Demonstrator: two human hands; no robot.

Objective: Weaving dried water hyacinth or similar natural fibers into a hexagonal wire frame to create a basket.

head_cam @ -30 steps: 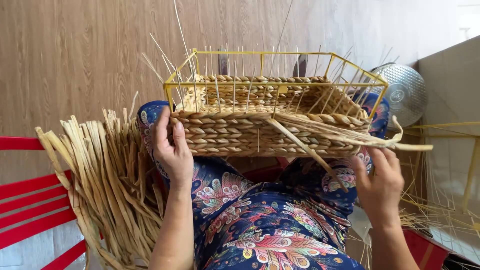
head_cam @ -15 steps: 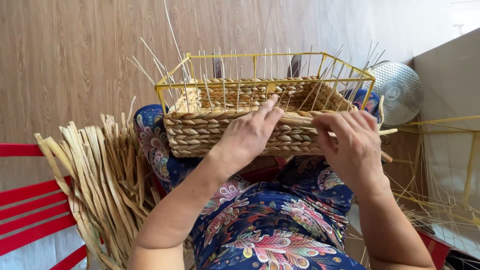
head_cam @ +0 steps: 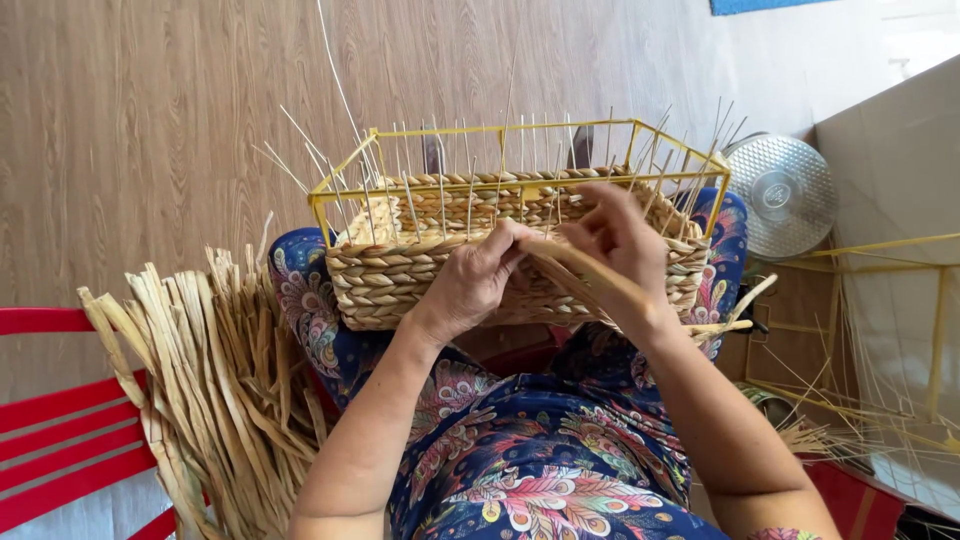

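Observation:
A half-woven straw basket [head_cam: 385, 285] on a yellow wire frame [head_cam: 340, 185] rests on my lap, thin upright stakes poking above its rim. My left hand [head_cam: 470, 285] presses its fingertips on the top woven row at the basket's near wall. My right hand [head_cam: 620, 245] sits just to the right, pinching a flat straw strand [head_cam: 600, 275] that runs down-right past my wrist. Both hands meet at the rim's middle.
A bundle of dried straw strands [head_cam: 200, 370] lies at my left on a red slatted seat [head_cam: 50, 410]. A round metal lid [head_cam: 785, 195] lies on the wooden floor at right, beside another yellow wire frame [head_cam: 935, 330] and loose strands.
Both hands have moved from the basket's outer corners to the middle of the near rim. The right hand has taken the strand there, and the basket now sits lower in view.

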